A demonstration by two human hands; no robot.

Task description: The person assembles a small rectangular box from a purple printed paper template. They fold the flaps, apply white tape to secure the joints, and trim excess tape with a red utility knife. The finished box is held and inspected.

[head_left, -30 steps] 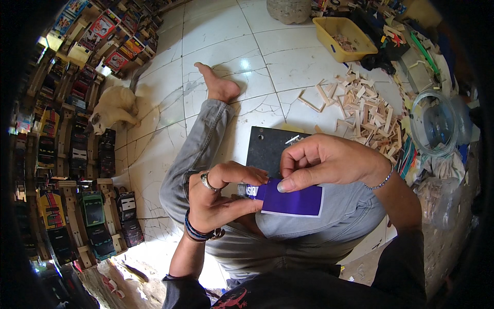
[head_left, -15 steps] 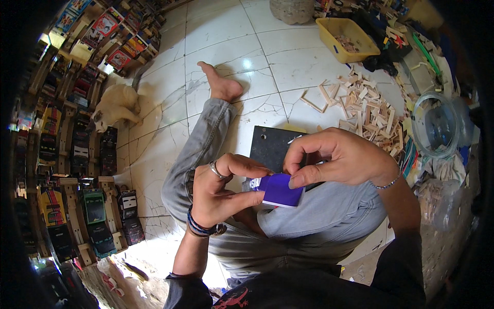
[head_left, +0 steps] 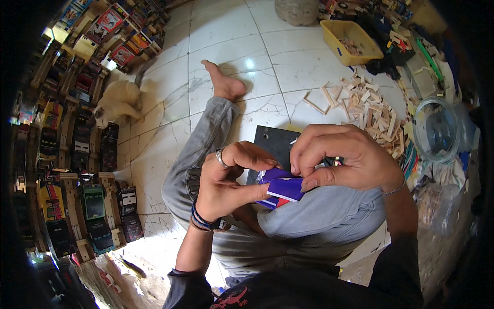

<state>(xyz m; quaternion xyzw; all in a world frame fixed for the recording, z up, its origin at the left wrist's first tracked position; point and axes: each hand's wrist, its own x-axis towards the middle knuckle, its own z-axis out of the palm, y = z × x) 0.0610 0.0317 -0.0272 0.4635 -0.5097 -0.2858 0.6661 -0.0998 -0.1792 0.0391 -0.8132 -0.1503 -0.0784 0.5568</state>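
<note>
A purple piece of card (head_left: 284, 187) with a small red corner is folded between both of my hands over my lap. My left hand (head_left: 226, 180), with a ring and a dark wristband, grips its left side with thumb and fingers. My right hand (head_left: 339, 157) pinches its upper right edge, fingers curled over it and over a small dark object. Beneath the hands a black flat board (head_left: 272, 144) rests on my grey-trousered legs (head_left: 329, 216). My bare foot (head_left: 222, 82) stretches out on the white tiled floor.
A heap of small wooden sticks (head_left: 368, 105) lies on the floor to the right, with a yellow tray (head_left: 351, 42) behind it and a clear round container (head_left: 436, 129) at far right. Shelves of colourful toy trucks (head_left: 77, 170) line the left. A pale cat (head_left: 116, 103) lies beside them.
The purple card was flat and wide a second ago; now it is folded smaller, with both hands closed tighter around it and brought nearer together.
</note>
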